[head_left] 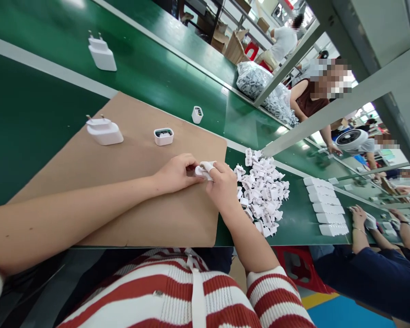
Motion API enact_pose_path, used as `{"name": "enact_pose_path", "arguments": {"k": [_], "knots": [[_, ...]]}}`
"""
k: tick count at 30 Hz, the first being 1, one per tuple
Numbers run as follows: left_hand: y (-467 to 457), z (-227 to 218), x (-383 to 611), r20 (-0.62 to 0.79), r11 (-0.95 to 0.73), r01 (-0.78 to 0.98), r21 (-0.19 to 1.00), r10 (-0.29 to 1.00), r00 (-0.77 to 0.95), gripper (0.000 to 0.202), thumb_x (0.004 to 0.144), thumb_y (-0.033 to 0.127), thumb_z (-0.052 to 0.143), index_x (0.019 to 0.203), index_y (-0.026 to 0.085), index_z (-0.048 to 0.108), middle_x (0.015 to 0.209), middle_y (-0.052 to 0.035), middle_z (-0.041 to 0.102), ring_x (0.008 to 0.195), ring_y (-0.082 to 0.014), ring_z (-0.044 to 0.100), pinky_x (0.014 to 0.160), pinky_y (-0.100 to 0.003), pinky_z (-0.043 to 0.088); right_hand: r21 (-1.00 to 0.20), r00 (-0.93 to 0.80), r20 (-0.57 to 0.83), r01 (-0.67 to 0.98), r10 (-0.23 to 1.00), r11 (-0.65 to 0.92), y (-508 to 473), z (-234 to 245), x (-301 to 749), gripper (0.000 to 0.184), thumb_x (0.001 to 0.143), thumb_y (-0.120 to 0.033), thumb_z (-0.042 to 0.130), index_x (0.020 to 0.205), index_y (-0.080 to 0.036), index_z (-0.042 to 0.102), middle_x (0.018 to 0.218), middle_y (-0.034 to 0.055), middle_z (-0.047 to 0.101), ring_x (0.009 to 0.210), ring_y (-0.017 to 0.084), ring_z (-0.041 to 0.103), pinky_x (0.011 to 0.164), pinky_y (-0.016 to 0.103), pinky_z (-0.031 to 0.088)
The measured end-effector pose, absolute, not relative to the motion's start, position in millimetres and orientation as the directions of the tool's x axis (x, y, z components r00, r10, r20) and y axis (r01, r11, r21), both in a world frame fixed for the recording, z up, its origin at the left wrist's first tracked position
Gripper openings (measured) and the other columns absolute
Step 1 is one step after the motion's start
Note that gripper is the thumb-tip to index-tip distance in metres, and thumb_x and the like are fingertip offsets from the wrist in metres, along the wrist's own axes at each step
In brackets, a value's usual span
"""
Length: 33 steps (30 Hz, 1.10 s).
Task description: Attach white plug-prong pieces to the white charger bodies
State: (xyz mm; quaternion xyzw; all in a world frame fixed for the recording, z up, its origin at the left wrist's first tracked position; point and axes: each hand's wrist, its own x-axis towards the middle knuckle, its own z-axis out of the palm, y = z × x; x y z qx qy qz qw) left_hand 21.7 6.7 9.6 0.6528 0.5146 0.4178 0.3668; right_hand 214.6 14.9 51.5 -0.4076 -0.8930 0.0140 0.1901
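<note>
Over the brown board (140,205), my left hand (177,174) and my right hand (222,186) meet with closed fingers around a small white plastic charger part (201,172). My fingers cover most of it. White wrapping shows on a right-hand finger. Beyond my hands an open white charger housing (164,136) stands on the board, with parts visible inside. A white plug charger (105,132) with two pins up sits at the board's left. Close to my right hand lies a heap of white plug pieces (263,187).
On the green bench (150,68) stand another open housing (197,115) and a second plug charger (102,54). Rows of white housings (326,205) lie to the right, near a co-worker's hand (358,215). A metal post (290,127) and filled plastic bags (253,79) are beyond.
</note>
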Motion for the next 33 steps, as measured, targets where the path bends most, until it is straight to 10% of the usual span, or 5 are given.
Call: {"name": "enact_pose_path", "arguments": {"k": [11,16,21,27,33], "knots": [[3.3,35.9,25.3,0.065,-0.104,0.410,0.906,0.992,0.108,0.048,0.077,0.056,0.077,0.112,0.023,0.073,0.110,-0.0059,0.075,0.090,-0.0259,0.068,0.085,-0.040,0.056,-0.382,-0.345,0.223,0.830,0.912,0.407,21.8,71.2,241.6,0.040,0.098,-0.017,0.056,0.135,-0.023,0.068,0.122,0.0070,0.077,0.112,0.023,0.067,0.097,0.033,0.051],[65.2,103.6,-15.4,0.175,-0.042,0.657,0.753,0.975,-0.137,0.043,0.082,0.041,0.080,0.121,0.023,0.072,0.119,-0.0048,0.074,0.096,-0.0239,0.065,0.089,-0.037,0.052,-0.014,-0.070,0.025,0.997,0.997,0.071,30.9,93.5,276.6,0.039,0.090,-0.006,0.053,0.118,-0.020,0.076,0.117,0.0115,0.079,0.121,0.031,0.063,0.103,0.044,0.042],[161.2,114.2,-66.7,0.039,0.274,0.834,0.479,0.942,-0.332,0.063,0.077,0.029,0.087,0.132,0.011,0.064,0.128,-0.0096,0.071,0.108,-0.0227,0.058,0.102,-0.040,0.047,0.095,-0.105,-0.053,0.989,0.993,0.109,37.2,83.8,282.1,0.033,0.087,-0.005,0.055,0.110,-0.019,0.075,0.119,0.0128,0.077,0.118,0.032,0.062,0.098,0.046,0.041],[202.4,84.5,-95.7,-0.154,0.405,0.830,0.383,0.914,-0.375,0.060,0.081,0.044,0.088,0.118,0.004,0.063,0.121,-0.0110,0.065,0.114,-0.0270,0.053,0.105,-0.046,0.045,-0.143,-0.177,0.156,0.969,0.972,0.200,47.6,61.3,293.6,0.034,0.073,-0.003,0.065,0.100,-0.022,0.073,0.099,0.0115,0.076,0.102,0.030,0.063,0.093,0.047,0.047],[203.1,89.1,-95.3,0.063,0.312,0.906,0.284,0.937,-0.343,0.126,0.072,0.063,0.092,0.151,-0.010,0.026,0.167,-0.0321,0.021,0.150,-0.0456,0.014,0.125,-0.060,0.015,-0.706,-0.105,0.261,0.658,0.960,0.264,47.8,64.8,284.6,0.050,0.078,-0.019,0.067,0.129,-0.021,0.070,0.117,0.0100,0.063,0.098,0.022,0.068,0.089,0.040,0.059]]}}
